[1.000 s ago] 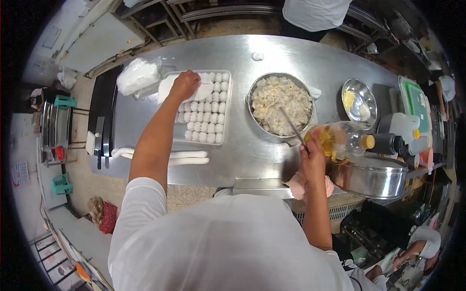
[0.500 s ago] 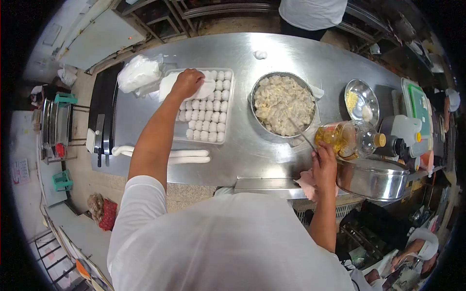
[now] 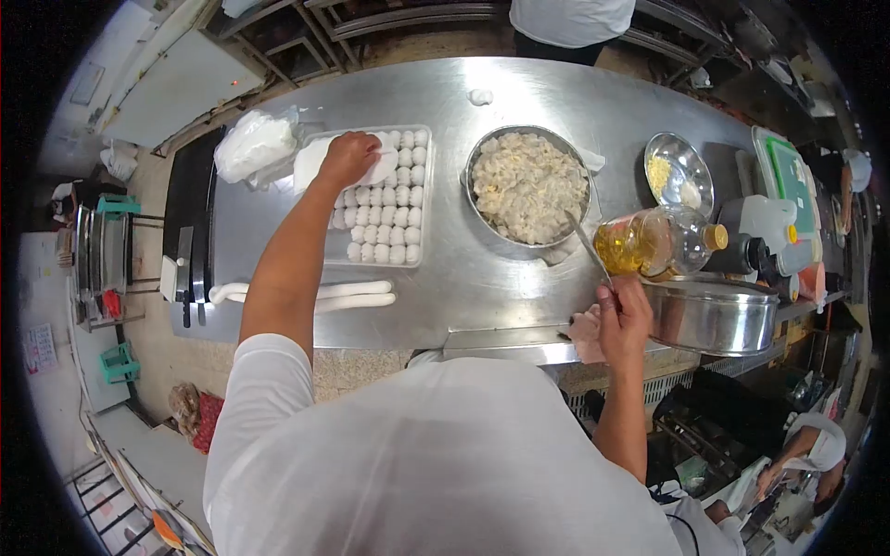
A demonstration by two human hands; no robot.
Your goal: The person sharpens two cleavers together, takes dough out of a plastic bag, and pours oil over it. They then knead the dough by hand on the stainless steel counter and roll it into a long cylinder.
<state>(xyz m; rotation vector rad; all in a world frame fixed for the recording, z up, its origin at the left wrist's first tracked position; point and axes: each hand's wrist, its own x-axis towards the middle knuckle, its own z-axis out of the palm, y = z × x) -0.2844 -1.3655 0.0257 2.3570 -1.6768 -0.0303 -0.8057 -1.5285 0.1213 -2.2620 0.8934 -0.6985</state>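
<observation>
My left hand (image 3: 350,159) is closed over the far left part of a clear plastic tray (image 3: 425,213). It grips a soft white sheet (image 3: 383,169) lying over rows of small white dough balls (image 3: 386,221); whether the sheet is cloth or dough I cannot tell. My right hand (image 3: 628,320), near the table's front edge, is wrapped around a thin metal spatula (image 3: 591,248). The spatula's tip is at the near right rim of a metal bowl (image 3: 470,196) full of pale, chunky filling (image 3: 528,181).
Two long white dough ropes (image 3: 352,296) lie before the tray, knives (image 3: 192,273) at far left. A plastic bag (image 3: 255,148) sits behind. To the right are an oil bottle (image 3: 640,243), a small metal bowl (image 3: 700,167) and a round metal container (image 3: 718,320).
The spatula has tilted, and its tip has moved from inside the filling to the bowl's near right rim. My left hand stays on the white sheet. The view has shifted slightly.
</observation>
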